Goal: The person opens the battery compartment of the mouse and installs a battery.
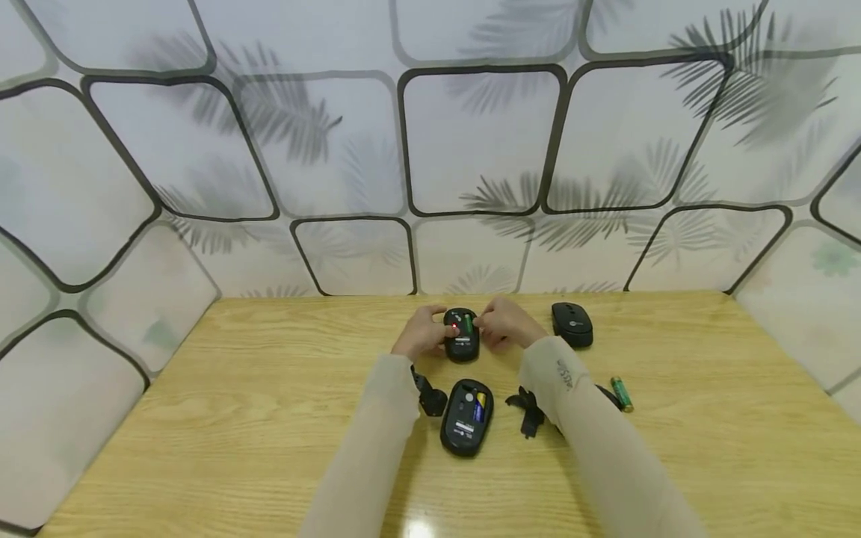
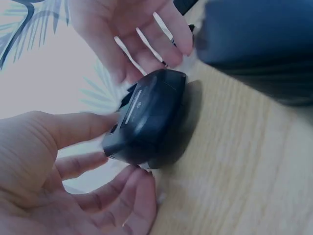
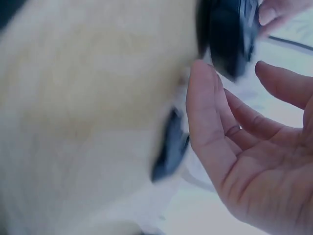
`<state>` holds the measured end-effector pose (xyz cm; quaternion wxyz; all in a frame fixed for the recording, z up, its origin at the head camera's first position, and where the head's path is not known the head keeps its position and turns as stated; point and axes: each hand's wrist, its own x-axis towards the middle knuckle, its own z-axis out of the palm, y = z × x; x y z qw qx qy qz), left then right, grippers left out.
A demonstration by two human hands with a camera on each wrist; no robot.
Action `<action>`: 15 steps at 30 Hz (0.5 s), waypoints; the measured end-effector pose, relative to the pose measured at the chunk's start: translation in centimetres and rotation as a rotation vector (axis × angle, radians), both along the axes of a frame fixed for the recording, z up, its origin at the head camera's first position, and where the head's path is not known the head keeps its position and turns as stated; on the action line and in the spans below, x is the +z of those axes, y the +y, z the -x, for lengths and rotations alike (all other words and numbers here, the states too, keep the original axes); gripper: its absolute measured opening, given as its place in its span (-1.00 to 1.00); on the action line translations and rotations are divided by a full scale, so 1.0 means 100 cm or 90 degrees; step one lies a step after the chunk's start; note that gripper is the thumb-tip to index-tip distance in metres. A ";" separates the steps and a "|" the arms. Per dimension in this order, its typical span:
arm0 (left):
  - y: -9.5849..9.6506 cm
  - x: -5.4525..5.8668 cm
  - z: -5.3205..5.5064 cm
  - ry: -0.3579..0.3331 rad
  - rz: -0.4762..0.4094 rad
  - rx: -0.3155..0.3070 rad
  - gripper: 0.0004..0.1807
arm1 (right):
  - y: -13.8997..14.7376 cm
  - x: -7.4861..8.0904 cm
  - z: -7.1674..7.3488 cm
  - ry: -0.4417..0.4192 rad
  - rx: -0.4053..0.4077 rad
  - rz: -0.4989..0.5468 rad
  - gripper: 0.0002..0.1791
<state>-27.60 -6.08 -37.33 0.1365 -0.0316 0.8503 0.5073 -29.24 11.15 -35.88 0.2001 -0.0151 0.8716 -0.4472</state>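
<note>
A black computer mouse (image 1: 462,350) is held underside up by my left hand (image 1: 420,332), its thumb on the underside and the other fingers along the side. Its battery bay is uncovered, with a green battery (image 1: 468,323) inside and a red light glowing beside the thumb. My right hand (image 1: 508,321) is at the mouse's right side. In the right wrist view, the right hand's thumb and fingers (image 3: 208,105) are spread apart with nothing between them, fingertips right by the mouse (image 3: 230,36).
Nearer me lies a second mouse (image 1: 464,430), underside up, with a yellow-and-blue battery (image 1: 480,407) in its bay. A third mouse (image 1: 572,324) stands upright at the back right. A loose green battery (image 1: 622,394) lies beside the right forearm. The patterned wall (image 1: 480,149) borders the wooden table (image 1: 269,418).
</note>
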 end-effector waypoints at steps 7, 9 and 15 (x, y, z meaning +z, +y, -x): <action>-0.005 0.006 -0.002 0.077 0.062 0.001 -0.31 | 0.038 0.025 0.000 0.042 0.027 0.041 -0.57; -0.005 0.010 -0.002 0.095 0.048 -0.003 -0.33 | 0.048 0.032 -0.001 0.050 0.029 0.047 -0.56; 0.005 0.026 -0.001 0.137 -0.007 -0.025 -0.45 | 0.079 0.045 -0.006 0.078 0.024 0.047 -0.53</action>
